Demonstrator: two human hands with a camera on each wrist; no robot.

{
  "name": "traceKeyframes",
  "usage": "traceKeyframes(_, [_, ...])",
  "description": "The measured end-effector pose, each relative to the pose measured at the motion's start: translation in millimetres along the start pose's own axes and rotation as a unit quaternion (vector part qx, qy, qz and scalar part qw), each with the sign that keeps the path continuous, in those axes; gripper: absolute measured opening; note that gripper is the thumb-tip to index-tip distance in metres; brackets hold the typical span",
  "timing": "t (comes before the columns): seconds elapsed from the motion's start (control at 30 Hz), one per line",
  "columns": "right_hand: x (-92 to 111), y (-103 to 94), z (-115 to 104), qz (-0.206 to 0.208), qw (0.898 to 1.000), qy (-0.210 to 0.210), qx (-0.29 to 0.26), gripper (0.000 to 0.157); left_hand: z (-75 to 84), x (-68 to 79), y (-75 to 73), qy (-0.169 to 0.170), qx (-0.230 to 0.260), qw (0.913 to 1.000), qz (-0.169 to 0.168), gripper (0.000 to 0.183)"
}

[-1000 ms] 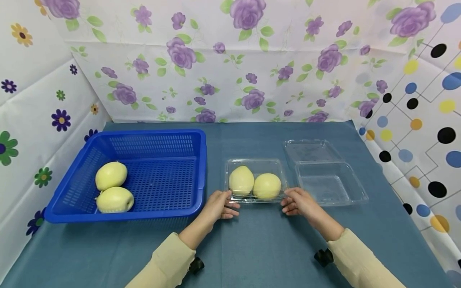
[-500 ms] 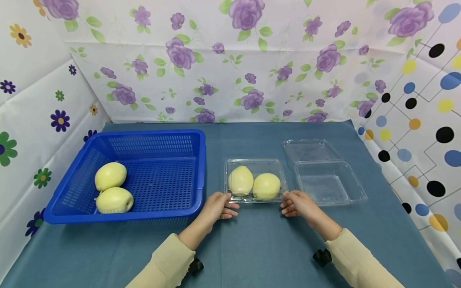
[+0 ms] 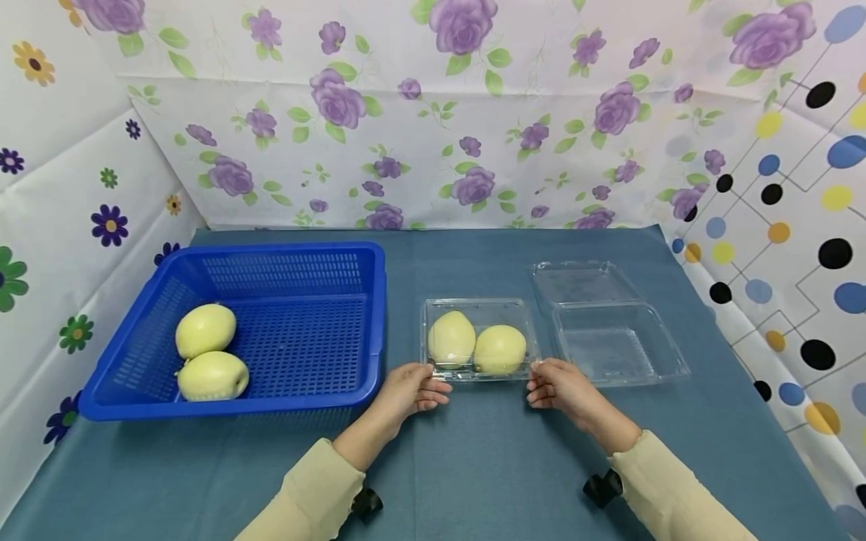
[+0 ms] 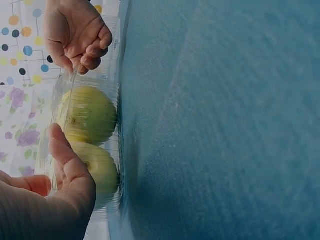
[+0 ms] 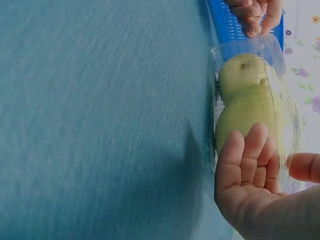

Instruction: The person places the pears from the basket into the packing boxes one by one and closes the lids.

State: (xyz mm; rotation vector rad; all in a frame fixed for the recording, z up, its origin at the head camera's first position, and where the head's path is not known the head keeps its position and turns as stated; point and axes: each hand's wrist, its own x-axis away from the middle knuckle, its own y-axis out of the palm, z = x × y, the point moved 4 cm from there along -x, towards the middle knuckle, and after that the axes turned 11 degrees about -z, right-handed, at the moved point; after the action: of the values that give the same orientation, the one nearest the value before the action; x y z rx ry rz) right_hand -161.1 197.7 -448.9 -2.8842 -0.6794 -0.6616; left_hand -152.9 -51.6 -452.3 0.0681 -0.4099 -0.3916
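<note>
A closed clear plastic clamshell box (image 3: 479,304) sits mid-table with two pale yellow-green fruits inside, a left fruit (image 3: 452,338) and a right fruit (image 3: 501,349). My left hand (image 3: 410,391) pinches the rim at its front left corner, thumb on top and fingers below. At the front right corner my right hand (image 3: 561,387) pinches the same rim. The left wrist view shows the thumb and fingers of the left hand (image 4: 65,185) on either side of the rim. In the right wrist view the fingers of the right hand (image 5: 252,175) lie before the box wall.
To the left stands a blue plastic basket (image 3: 307,330) holding two more fruits, a rear one (image 3: 206,330) and a front one (image 3: 213,376). A second clear clamshell box (image 3: 609,346) lies opened out on the right. Patterned cloth walls (image 3: 379,113) close off the back and sides.
Almost nothing differs: both hands stay at the front corners of the clamshell box, and the whole head view has shifted very slightly. The fruits stay where they were.
</note>
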Motion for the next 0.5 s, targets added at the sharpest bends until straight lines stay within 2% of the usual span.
traceKeyframes(0.23, [0.6, 0.0, 1.7, 0.002, 1.000, -0.007, -0.021, 0.021, -4.3, -3.4, 1.0, 0.010, 0.011, 0.9998, 0.013, 0.023])
traceKeyframes(0.5, [0.3, 3.0, 2.2, 0.019, 1.000, -0.010, -0.011, 0.019, -5.7, -4.4, 0.1, 0.012, -0.006, 0.9994, 0.031, 0.022])
